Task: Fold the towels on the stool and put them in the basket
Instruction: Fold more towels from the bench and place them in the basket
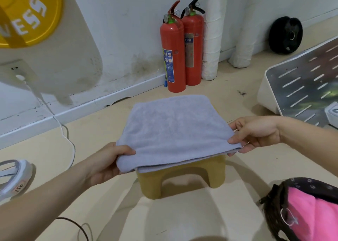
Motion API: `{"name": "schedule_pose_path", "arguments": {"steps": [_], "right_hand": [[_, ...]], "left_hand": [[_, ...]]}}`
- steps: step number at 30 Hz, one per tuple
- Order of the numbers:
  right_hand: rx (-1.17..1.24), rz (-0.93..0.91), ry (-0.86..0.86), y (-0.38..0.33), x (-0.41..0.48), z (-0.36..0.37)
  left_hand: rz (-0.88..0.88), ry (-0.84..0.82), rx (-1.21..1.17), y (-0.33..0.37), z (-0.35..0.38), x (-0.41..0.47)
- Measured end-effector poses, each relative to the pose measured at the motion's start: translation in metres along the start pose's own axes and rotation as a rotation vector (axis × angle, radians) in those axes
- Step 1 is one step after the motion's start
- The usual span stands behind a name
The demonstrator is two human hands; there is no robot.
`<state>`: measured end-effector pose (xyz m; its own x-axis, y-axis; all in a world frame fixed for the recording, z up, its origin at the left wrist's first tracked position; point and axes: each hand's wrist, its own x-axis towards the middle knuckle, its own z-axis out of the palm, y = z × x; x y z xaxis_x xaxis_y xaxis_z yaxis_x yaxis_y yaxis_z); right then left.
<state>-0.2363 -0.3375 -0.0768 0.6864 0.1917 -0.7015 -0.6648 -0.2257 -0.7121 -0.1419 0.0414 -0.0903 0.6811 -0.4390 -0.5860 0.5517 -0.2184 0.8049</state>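
A grey-lilac towel (173, 129) lies doubled over on a small yellow-brown stool (182, 178) in the middle of the floor. My left hand (108, 164) grips the towel's near left corner, thumb on top. My right hand (256, 132) pinches its near right corner between thumb and fingers. Both near corners are lifted slightly off the stool's front edge. At the bottom right stands a dark basket (274, 204) with a pink towel (314, 217) inside it.
Two red fire extinguishers (181, 52) stand against the white wall behind the stool. A white perforated appliance (300, 87) sits at the right, a white shoe (14, 176) at the left, and cables run over the beige floor (91, 131).
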Motion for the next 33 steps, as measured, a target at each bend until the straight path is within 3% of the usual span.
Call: {"name": "schedule_pose_path", "arguments": {"steps": [6, 16, 21, 27, 29, 33], "right_hand": [[0.165, -0.071, 0.182, -0.021, -0.011, 0.0], [0.165, -0.065, 0.268, -0.023, -0.016, 0.004], [0.067, -0.026, 0.263, -0.017, -0.011, 0.003], [-0.048, 0.037, 0.257, -0.009, -0.009, 0.002], [-0.08, 0.051, 0.271, -0.007, -0.008, 0.003], [-0.091, 0.063, 0.292, -0.007, -0.008, 0.004]], "left_hand": [[0.198, 0.231, -0.088, 0.03, 0.02, -0.008], [0.145, 0.071, -0.002, 0.025, 0.021, -0.021], [0.019, 0.045, 0.254, 0.0, 0.023, -0.021], [0.027, 0.064, 0.549, -0.025, 0.017, -0.027], [0.063, 0.073, 0.527, -0.03, 0.016, -0.025], [0.029, 0.009, 0.223, -0.036, 0.023, -0.021]]}}
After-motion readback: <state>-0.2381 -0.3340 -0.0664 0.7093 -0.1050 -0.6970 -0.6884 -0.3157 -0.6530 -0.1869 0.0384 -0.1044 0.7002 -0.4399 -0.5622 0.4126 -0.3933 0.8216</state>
